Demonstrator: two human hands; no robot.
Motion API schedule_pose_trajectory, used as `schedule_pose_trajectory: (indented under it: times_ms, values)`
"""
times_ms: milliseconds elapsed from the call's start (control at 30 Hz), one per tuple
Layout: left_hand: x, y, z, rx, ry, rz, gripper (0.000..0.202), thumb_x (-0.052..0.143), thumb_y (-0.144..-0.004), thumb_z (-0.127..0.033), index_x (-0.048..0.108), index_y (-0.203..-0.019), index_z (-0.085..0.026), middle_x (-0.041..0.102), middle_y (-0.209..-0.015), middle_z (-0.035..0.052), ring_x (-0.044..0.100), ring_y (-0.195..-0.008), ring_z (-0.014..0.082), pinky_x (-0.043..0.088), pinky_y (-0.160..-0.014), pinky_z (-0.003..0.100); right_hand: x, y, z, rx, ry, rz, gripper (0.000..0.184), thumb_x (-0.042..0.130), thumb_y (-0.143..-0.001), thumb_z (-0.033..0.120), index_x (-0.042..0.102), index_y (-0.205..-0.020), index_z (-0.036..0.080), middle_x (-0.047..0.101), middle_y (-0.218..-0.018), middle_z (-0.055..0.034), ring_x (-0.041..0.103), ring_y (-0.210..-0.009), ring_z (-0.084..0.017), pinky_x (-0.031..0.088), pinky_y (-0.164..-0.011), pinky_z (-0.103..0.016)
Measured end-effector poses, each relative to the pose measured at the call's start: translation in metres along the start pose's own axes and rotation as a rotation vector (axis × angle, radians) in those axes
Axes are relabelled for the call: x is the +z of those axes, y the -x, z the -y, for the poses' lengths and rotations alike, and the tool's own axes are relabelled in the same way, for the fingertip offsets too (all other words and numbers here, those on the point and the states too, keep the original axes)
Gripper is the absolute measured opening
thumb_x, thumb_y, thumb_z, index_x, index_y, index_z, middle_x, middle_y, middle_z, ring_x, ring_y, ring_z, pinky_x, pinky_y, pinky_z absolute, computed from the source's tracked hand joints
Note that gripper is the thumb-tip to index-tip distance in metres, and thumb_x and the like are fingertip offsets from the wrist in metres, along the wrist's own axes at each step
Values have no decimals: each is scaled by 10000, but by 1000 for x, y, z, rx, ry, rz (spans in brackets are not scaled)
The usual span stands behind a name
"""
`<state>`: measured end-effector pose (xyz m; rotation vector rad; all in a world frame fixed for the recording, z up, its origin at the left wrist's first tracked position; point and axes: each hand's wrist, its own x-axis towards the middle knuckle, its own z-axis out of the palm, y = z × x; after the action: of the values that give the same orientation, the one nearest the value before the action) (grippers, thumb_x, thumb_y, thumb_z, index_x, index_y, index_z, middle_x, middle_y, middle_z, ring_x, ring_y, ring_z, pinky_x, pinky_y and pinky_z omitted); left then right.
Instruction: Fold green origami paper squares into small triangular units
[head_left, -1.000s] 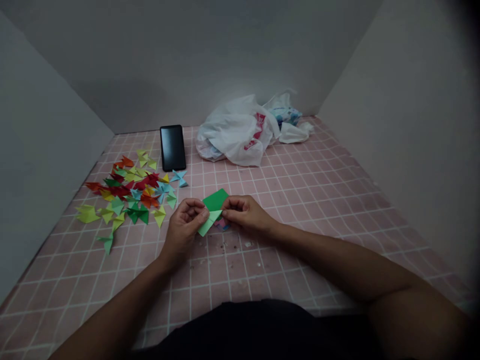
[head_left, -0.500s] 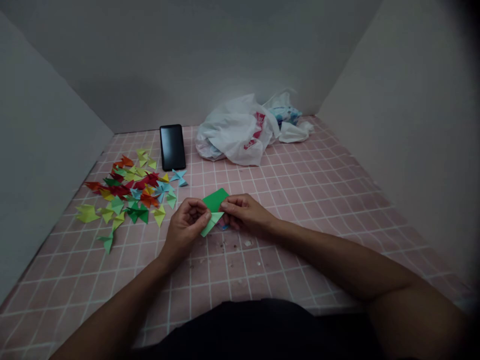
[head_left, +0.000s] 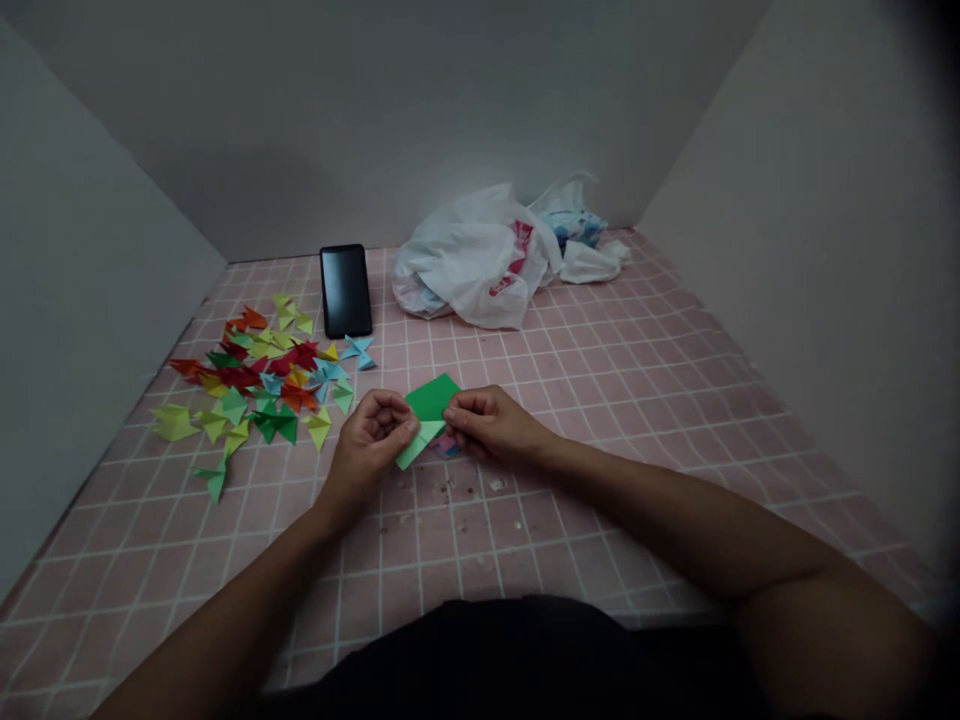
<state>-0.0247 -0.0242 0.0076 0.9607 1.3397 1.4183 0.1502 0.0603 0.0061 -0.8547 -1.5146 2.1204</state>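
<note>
A folded piece of light green paper (head_left: 418,444) is pinched between the thumb and fingers of my left hand (head_left: 369,440). My right hand (head_left: 495,424) closes its thumb and forefinger at the right tip of the same paper. Just behind it shows a darker green sheet (head_left: 433,396), partly covered by both hands. A small pink and blue patterned thing (head_left: 448,446) peeks out below my right fingers; what it is I cannot make out.
Many-coloured folded paper pieces (head_left: 274,424) lie heaped on the left of the pink checked tabletop (head_left: 637,400). Behind them lies a black phone (head_left: 346,291). A crumpled white plastic bag (head_left: 472,260) and a blue-white packet (head_left: 571,225) rest by the back wall.
The light green paper and my left hand have shifted slightly left. My right hand stays almost in place, its fingers now at the paper's right tip.
</note>
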Motion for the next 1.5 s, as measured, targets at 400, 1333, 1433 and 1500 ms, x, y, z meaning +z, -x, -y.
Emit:
schedule_pose_trajectory:
  times_ms: [400,1333,1433,1500]
  values:
    - [3,2,4,-125,46,162,306,818,-750,-341,606,-921,-200,608,-710,-31,516,-581,92,388,-529,193,2,5,-1,-8,115,90,380,655,-857,409,465,-606,197,447,-485,65,343,-431,-58,227,-432,-214]
    - [3,4,-9,183,-117,88,172,776,-782,-327,708,-707,-188,660,-693,21,619,-666,160,501,-687,283,13,6,-3,176,-327,234,322,794,-719,355,535,-662,171,397,-471,102,240,-394,-32,168,-354,-176]
    - [-2,-2,-8,78,13,-69,226,822,-721,-355,701,-777,-172,684,-701,12,620,-647,145,499,-671,268,13,4,0,116,-242,205,362,771,-754,413,511,-661,179,390,-483,103,240,-391,-32,173,-359,-179]
    - [-4,-5,-11,-15,61,-75,298,860,-649,-348,693,-807,-160,678,-704,4,618,-630,138,493,-643,257,11,0,5,17,-174,133,397,733,-797,460,487,-653,183,413,-501,92,277,-397,-34,201,-370,-180]
